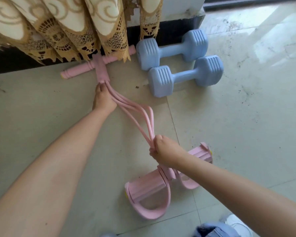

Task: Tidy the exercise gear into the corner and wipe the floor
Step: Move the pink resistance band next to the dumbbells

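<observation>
A pink pedal resistance puller lies on the tiled floor. Its handle bar (pixel 79 69) rests against the black skirting, partly under the curtain. My left hand (pixel 102 98) grips the pink elastic tubes (pixel 135 115) just below the handle's strap. My right hand (pixel 162 151) holds the same tubes bunched together near the foot pedals (pixel 147 194), which are lifted slightly. Two light blue dumbbells (pixel 173 48) (pixel 184 76) lie side by side by the wall, right of the handle.
A beige and gold lace curtain (pixel 58 26) hangs over the skirting at the upper left. A white wall corner (pixel 178 7) stands behind the dumbbells. The pale tiles (pixel 246 100) on the right show dark specks. My shoe (pixel 236 224) shows at the bottom right.
</observation>
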`<control>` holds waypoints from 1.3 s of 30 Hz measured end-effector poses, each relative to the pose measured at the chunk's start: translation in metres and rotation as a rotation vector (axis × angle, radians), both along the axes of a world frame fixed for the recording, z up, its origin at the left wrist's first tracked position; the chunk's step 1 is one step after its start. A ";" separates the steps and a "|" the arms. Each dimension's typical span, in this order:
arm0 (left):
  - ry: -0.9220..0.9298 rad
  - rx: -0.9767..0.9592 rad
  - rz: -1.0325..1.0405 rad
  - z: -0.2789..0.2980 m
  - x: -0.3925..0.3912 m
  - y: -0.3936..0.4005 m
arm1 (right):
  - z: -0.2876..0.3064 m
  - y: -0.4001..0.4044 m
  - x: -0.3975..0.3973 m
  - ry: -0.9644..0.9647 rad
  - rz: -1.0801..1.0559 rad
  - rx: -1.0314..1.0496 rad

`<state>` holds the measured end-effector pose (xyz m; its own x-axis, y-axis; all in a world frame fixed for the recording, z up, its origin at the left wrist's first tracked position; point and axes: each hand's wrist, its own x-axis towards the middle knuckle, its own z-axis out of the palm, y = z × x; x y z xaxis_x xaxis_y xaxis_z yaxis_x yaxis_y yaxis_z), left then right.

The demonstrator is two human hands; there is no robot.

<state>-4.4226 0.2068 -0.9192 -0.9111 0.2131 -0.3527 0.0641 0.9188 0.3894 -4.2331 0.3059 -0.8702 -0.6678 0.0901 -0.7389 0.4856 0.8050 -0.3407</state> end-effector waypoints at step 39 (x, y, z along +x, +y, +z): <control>0.513 -0.365 -0.728 0.051 0.124 -0.080 | -0.002 0.019 0.003 0.650 0.630 0.477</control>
<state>-4.2987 0.1264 -0.8683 -0.6606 0.7434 -0.1047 0.7496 0.6453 -0.1472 -4.2303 0.3251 -0.8724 -0.9543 -0.2260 -0.1956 -0.2372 0.9708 0.0355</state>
